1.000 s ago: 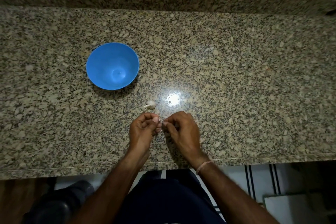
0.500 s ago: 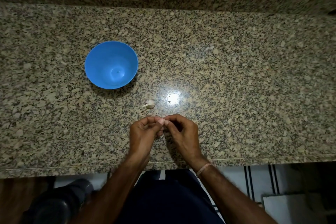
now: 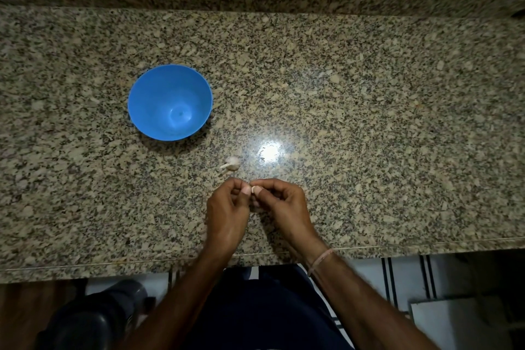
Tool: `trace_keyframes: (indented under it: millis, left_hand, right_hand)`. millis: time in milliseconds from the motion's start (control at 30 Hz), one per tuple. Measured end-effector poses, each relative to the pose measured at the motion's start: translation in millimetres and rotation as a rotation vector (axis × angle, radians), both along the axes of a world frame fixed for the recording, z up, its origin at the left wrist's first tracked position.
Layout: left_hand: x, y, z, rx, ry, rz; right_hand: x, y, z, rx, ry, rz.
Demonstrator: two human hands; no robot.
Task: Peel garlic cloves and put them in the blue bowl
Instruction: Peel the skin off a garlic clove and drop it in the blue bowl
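Two hands meet above the near part of the granite table (image 3: 369, 122). Left hand (image 3: 225, 216) and right hand (image 3: 281, 207): each grip narrowed to a fingertip pinch, both on one small pale garlic clove (image 3: 253, 190), mostly hidden by the fingers. Second garlic piece (image 3: 231, 163) lies on the table just beyond the hands. Blue bowl (image 3: 147, 111) stands upright farther back, to the left, apart from both.

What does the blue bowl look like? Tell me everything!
The blue bowl is round, plain bright blue and smooth, plastic by the look of it. It stands upright, mouth up, on the speckled stone counter, with nothing visible inside and a small flat bottom showing. It sits apart from the bit of garlic lying nearer the person. Only the counter touches it.
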State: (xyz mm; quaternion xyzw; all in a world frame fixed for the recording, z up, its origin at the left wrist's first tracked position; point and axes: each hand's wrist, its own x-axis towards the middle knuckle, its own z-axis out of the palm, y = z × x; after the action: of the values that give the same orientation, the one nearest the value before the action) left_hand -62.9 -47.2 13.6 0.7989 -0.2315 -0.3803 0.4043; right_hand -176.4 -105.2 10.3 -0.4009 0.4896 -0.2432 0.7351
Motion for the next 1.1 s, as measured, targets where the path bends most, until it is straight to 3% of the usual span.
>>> trace_keyframes:
  millis: [233, 500, 633, 833, 1100]
  left_hand:
    - [4, -3, -8, 0.049, -0.121, -0.096]
    - [6, 1, -13, 0.038, -0.199, -0.211]
    - [3, 0, -11, 0.062, -0.297, -0.231]
    - [11, 2, -16, 0.063, -0.054, -0.009]
    - [14, 4, -16, 0.011, -0.042, -0.020]
  right_hand:
    - [2, 0, -3, 0.246, -0.129, -0.061]
    - [7, 2, -10, 0.083, 0.000, 0.018]
    - [7, 3, -7, 0.065, -0.025, 0.014]
    - [3, -2, -10, 0.216, -0.069, -0.095]
    - [1, -4, -8, 0.259, -0.125, -0.129]
